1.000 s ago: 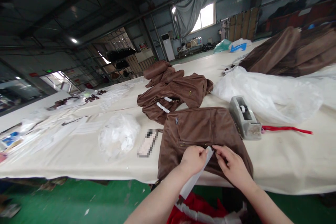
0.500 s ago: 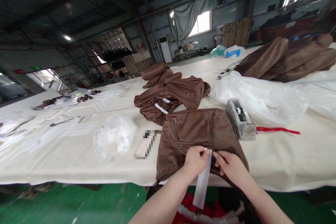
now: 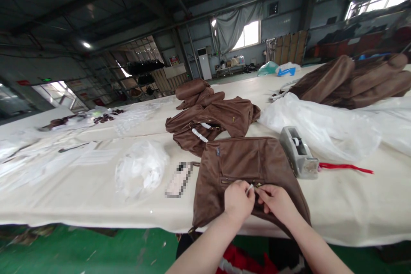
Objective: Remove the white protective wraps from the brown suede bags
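A brown bag [image 3: 244, 162] lies flat at the near edge of the long table [image 3: 96, 197], its zipper [image 3: 239, 180] running across the front. My left hand [image 3: 239, 200] is closed in a pinch on a small white strip [image 3: 249, 188] just below the zipper. My right hand [image 3: 278, 200] is closed too, its fingertips pinched beside the strip at the zipper's end. Both hands rest on the bag and nearly touch each other.
A grey tape dispenser [image 3: 298, 153] and a red cord [image 3: 345, 167] lie right of the bag. More brown bags [image 3: 212, 120] are stacked behind it and others [image 3: 349, 81] at the far right. Clear plastic sheets [image 3: 321, 128], a crumpled plastic bag [image 3: 141, 167] and a phone [image 3: 179, 180] lie on the table.
The long white strip that hung down from my left hand is now gathered up; only a small tip shows between my fingers. Both hands stayed at the zipper.
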`<control>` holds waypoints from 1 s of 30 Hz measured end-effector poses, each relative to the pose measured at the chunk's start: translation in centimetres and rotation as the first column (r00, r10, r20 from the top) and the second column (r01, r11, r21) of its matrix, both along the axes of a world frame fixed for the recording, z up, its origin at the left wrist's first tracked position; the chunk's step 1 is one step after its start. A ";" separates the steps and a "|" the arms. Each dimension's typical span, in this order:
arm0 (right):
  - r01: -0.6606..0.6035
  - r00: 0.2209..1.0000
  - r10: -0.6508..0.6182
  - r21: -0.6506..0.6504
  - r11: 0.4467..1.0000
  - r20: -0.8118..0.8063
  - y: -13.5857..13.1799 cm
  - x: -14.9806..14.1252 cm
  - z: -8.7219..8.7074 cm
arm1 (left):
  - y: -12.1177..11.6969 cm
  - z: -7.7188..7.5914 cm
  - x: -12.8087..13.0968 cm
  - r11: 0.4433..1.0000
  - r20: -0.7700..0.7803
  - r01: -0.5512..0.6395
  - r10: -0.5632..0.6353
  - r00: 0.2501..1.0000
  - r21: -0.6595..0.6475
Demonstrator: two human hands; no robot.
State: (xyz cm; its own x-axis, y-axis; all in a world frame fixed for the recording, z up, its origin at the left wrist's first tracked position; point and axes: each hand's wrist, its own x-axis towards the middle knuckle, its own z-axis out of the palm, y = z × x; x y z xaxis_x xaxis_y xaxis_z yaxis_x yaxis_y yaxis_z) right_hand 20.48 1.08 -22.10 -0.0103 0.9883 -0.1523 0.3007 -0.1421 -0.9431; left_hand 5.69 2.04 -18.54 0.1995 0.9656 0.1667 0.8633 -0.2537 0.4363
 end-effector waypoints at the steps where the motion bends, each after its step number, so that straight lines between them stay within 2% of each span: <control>1: 0.014 1.000 -0.014 -0.010 1.000 -0.024 0.2 -0.1 -0.1 | -0.2 0.0 0.1 0.999 -0.023 -0.001 0.002 1.000 0.040; 4: 0.071 0.991 -0.073 -0.023 0.997 -0.111 0.5 -0.2 -0.6 | -1.3 -0.4 0.5 0.986 -0.097 0.034 -0.019 0.995 0.161; 7: 0.112 0.980 -0.116 -0.030 0.993 -0.162 0.7 -0.4 -0.7 | -2.5 -1.4 1.1 0.944 -0.273 0.143 -0.060 0.960 0.297; 9: 0.114 0.975 -0.120 -0.040 0.993 -0.185 0.6 -0.5 -0.5 | -3.1 -2.2 1.4 0.916 -0.392 0.196 -0.047 0.919 0.350; 12: 0.073 0.964 -0.078 -0.027 0.997 -0.256 0.4 -0.3 -0.1 | -3.4 -2.8 1.8 0.904 -0.470 0.227 -0.032 0.882 0.363; 15: 0.022 0.944 -0.020 0.002 1.000 -0.330 0.3 0.0 0.0 | -3.5 -2.8 2.0 0.915 -0.459 0.239 -0.068 0.886 0.325; 17: 0.020 0.940 -0.016 0.009 1.000 -0.341 0.2 0.1 -0.4 | -3.7 -2.3 1.9 0.933 -0.377 0.223 -0.105 0.920 0.283; 19: 0.041 0.942 -0.035 0.011 0.999 -0.333 0.2 0.1 -0.9 | -3.8 -1.8 1.8 0.960 -0.173 0.164 -0.126 0.977 0.227; 21: 0.067 0.946 -0.061 0.010 0.998 -0.319 0.2 0.0 -1.4 | -3.7 -1.4 1.6 0.989 0.103 0.057 -0.071 0.992 0.134; 23: 0.086 0.952 -0.077 0.015 0.996 -0.296 0.2 -0.1 -1.7 | -3.3 -1.3 1.3 0.999 0.299 -0.044 0.041 0.953 0.005; 25: 0.100 0.959 -0.091 0.021 0.995 -0.268 0.1 -0.3 -1.8 | -2.7 -1.4 1.2 0.992 0.370 -0.079 0.111 0.922 -0.099; 30: 0.097 0.967 -0.080 0.060 0.993 -0.242 -0.2 -0.4 -1.3 | -1.6 -1.8 1.3 0.971 0.432 0.049 0.059 0.900 -0.236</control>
State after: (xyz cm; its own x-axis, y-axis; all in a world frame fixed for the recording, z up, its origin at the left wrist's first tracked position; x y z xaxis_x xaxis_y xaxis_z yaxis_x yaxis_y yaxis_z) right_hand 20.05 0.83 -23.38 0.0504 0.9950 -0.0861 0.0552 -0.0888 -0.9945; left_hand 7.04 0.41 -20.31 0.1546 0.9880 0.0038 0.5755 -0.0931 0.8125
